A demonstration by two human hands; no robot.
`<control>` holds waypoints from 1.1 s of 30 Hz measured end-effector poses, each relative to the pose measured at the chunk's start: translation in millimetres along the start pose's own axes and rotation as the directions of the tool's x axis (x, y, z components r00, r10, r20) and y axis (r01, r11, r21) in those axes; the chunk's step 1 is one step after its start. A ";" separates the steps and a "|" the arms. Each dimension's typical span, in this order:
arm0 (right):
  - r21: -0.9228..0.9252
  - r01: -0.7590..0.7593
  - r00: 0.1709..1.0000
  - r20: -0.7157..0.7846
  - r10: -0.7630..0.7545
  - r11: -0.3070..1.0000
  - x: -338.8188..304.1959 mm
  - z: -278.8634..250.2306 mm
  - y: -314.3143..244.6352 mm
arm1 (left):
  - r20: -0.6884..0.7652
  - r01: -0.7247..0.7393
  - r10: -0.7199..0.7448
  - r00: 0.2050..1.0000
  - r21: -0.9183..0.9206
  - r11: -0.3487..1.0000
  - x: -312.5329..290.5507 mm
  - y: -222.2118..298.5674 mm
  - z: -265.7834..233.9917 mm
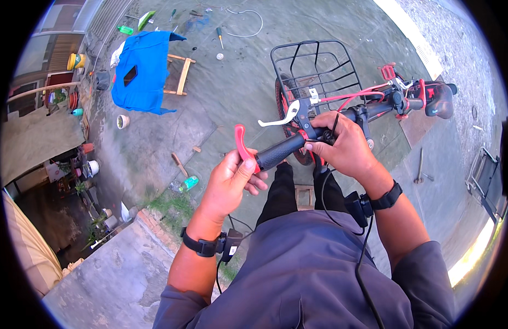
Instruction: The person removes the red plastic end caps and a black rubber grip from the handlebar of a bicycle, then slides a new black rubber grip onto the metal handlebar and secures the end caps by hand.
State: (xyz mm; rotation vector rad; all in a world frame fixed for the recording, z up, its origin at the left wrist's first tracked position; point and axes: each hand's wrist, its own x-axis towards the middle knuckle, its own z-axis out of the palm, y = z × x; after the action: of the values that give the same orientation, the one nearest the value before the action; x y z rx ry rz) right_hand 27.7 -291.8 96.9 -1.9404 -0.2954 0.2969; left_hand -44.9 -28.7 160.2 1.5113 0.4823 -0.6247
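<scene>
In front of me is a bicycle with a black handlebar grip [280,152] pointing left. My left hand [227,183] pinches the base of a red curved bar end [242,143] at the grip's outer tip. My right hand [350,147] is closed around the handlebar at the grip's inner end, beside a red collar [303,135]. A small black corded piece [327,135] lies under its fingers; its exact kind is unclear. Just beyond the grip, a white brake lever [285,116] sticks out to the left. Red cables [353,96] run right from the lever's mount.
A black wire basket [303,43] sits ahead over the wheel. Blue cloth [144,82] with a dark phone-like slab covers a wooden-legged stand at left. On the ground lie a screwdriver [219,37], a wooden-handled tool [179,164] and a green bottle [190,183]. Cords hang from both wrist straps.
</scene>
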 end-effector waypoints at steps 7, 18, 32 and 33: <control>0.014 -0.005 1.000 0.010 0.005 1.000 0.8 0.0 -0.3 | -0.003 0.134 -0.136 0.991 -0.126 0.983 -0.7 7.1 1.3; 0.031 -0.023 1.000 0.001 0.023 0.999 1.2 -0.6 -2.5 | -0.030 0.071 -0.075 0.997 -0.106 0.992 1.1 -0.9 3.1; 0.008 -0.024 1.000 -0.006 0.024 1.000 2.8 -0.5 -4.8 | 0.087 -0.456 0.524 0.847 0.626 0.632 2.6 -5.9 -2.8; 0.005 -0.020 1.000 -0.008 0.021 1.000 2.9 0.0 -4.6 | 0.143 -0.524 0.599 0.788 0.667 0.530 6.9 -8.8 -4.5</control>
State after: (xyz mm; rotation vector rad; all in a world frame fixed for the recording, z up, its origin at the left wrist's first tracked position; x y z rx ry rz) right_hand 30.1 -289.1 101.0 -1.9404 -0.2693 0.3027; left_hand -45.1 -24.4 149.0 2.2773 -0.2387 -0.1817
